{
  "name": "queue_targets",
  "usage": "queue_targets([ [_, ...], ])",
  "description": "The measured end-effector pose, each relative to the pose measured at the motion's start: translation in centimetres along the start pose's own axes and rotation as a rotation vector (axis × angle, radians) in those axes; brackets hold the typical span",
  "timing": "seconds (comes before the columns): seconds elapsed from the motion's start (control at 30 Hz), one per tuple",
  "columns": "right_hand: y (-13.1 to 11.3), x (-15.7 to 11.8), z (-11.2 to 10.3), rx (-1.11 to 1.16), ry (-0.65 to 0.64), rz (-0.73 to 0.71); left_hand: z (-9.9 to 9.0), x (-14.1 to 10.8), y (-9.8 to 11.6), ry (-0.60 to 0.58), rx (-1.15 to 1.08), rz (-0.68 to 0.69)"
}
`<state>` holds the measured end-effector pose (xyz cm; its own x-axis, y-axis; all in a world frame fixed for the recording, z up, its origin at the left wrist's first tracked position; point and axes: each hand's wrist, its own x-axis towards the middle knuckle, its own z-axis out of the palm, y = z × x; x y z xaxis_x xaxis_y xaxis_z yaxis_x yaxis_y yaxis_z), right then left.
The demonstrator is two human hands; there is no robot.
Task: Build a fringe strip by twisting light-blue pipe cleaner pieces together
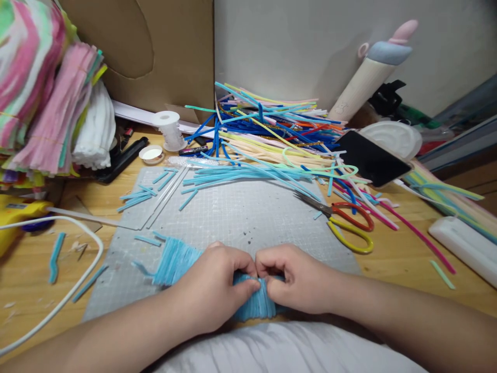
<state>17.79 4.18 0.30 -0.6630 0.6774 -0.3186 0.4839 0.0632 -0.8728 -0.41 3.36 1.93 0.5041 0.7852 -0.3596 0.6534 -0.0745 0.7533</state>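
A woven strip of light blue pipe cleaners (176, 260) lies across the near edge of the grey cutting mat (248, 223), loose ends poking out at its left. My left hand (223, 285) pinches it from the left, thumb pressed on top. Right beside it, my right hand (293, 280) has its fingers curled onto the same strip, knuckles almost touching the left hand. The exact pinch points are partly covered by the fingers. Scissors (349, 223) with one red and one yellow handle rest on the mat's right side.
Behind the mat lies a heap of coloured pipe cleaners (264, 134). Cut blue pieces (137, 198) and clear sticks (166, 197) sit at left, near a yellow glue gun (19, 217) and its white cord (99, 243). A phone (373, 158) lies at right.
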Motion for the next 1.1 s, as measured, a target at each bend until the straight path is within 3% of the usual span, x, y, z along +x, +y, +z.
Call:
queue_targets([
  [0.33, 0.1, -0.1, -0.4, 0.004, -0.015, 0.035, -1.0, -0.4, -0.7, -0.028, 0.101, -0.031],
  [0.93, -0.3, 0.1, -0.4, 0.000, -0.024, -0.084, -1.0, 0.1, -0.6, -0.028, 0.034, -0.026],
  [1.0, -0.3, 0.0, -1.1, -0.030, -0.013, -0.066, -1.2, 0.2, -0.8, 0.014, 0.026, -0.008],
  [1.1, 0.1, -0.5, -2.9, -0.179, 0.157, -0.048, -2.5, 0.2, -1.0, 0.270, 0.105, 0.060],
])
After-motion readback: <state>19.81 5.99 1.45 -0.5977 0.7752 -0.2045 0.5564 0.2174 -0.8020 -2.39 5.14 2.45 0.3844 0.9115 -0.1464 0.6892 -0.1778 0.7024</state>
